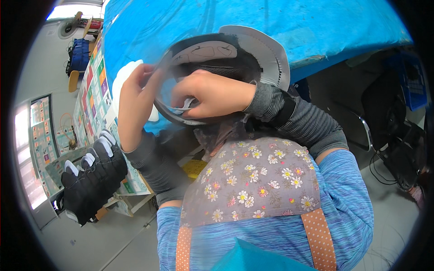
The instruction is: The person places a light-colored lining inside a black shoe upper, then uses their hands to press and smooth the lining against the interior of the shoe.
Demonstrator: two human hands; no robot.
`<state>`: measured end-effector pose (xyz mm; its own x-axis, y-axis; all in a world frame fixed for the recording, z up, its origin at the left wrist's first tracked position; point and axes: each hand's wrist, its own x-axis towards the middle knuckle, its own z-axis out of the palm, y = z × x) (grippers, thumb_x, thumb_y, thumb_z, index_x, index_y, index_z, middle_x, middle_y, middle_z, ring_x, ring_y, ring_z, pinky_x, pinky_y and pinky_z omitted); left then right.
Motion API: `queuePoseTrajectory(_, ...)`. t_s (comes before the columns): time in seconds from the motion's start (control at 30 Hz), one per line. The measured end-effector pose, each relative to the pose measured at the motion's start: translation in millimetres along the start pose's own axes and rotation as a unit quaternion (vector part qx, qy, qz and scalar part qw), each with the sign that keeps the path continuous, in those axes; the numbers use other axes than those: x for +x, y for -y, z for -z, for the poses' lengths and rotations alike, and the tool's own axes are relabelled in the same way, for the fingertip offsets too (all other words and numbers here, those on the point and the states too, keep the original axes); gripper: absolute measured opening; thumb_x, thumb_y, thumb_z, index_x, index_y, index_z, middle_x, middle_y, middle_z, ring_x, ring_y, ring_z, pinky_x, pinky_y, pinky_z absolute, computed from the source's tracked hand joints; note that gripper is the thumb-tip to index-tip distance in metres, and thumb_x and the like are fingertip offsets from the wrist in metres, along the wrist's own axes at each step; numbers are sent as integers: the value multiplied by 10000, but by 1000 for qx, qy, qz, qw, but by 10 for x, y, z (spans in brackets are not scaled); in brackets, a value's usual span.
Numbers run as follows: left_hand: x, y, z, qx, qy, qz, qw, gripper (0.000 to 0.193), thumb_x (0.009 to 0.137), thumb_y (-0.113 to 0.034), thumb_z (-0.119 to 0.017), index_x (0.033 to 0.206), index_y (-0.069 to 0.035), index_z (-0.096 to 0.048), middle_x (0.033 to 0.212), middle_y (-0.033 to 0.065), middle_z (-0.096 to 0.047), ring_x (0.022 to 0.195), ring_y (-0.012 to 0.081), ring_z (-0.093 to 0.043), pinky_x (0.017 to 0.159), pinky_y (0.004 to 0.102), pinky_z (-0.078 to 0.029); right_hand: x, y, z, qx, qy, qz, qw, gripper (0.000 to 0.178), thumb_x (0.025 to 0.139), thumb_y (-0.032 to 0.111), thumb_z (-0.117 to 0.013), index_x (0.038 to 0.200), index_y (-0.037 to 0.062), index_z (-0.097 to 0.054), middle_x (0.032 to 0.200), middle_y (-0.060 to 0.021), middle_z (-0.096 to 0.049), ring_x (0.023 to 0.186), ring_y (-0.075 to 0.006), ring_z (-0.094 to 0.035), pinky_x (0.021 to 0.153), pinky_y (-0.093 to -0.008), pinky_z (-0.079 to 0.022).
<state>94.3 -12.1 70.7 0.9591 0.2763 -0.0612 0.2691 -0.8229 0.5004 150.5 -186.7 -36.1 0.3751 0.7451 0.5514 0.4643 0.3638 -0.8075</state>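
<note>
I count two bare hands and one dark, cap-shaped piece (246,63) on my end, and that piece sits at the near edge of the table, open side up toward the camera, with one pale brim-like flap (273,56) curving off its far right. The right hand (209,95) reaches into the opening, fingers curled in and pinching a pale strip (184,109) at the near rim, as far as I can make out. The left hand (138,101) is up at the left side of the rim, but it's blurry there, so I honestly can't tell if those fingers are gripping or just touching. Just beside it there's white material (118,85) with a scalloped edge; I can't count the layers. Down left I see one row of black pieces (92,180) packed together, with at least four white tabs poking up. The table (325,22) has a wrinkled bright blue cover. Past its left side there's one panel covered in coloured squares (92,86), plus one blue bundle (80,54) further back. On the right I've got one blue crate (410,79) and one curved metal bar (365,131) among dark stuff. Floor's grey (131,235), and bright light comes in at far left.
</note>
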Motion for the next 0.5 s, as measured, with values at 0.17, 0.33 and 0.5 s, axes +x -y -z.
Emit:
queuePoseTrajectory(0.17,-133,247,-194,-279,2,-42,959,625,1096,-499,-382,1425,5,-553,1363,159,-613,1252,243,-558,1100,354,-383,-60,14,1,4,-21,-63,998,214,851,72,-714,1059,22,-725,971,-154,-707,893,-325,-681,805,-383,-547)
queuePoseTrajectory(0.33,-131,295,-517,-330,-52,-72,940,572,1137,-378,-256,1478,28,-470,1500,161,-496,1406,245,-439,1198,359,-281,-125,-110,-21,27,13,-23,999,368,892,98,-696,1260,94,-690,976,-159,-727,881,-350,-691,773,-414,-549)
queuePoseTrajectory(0.5,-90,285,-623,-400,-92,-85,908,518,1130,-284,-250,1438,48,-500,1462,164,-527,1375,258,-467,1194,370,-288,-102,-84,-44,-37,2,19,999,449,886,33,-644,1328,115,-641,994,-161,-721,885,-370,-685,769,-426,-549)
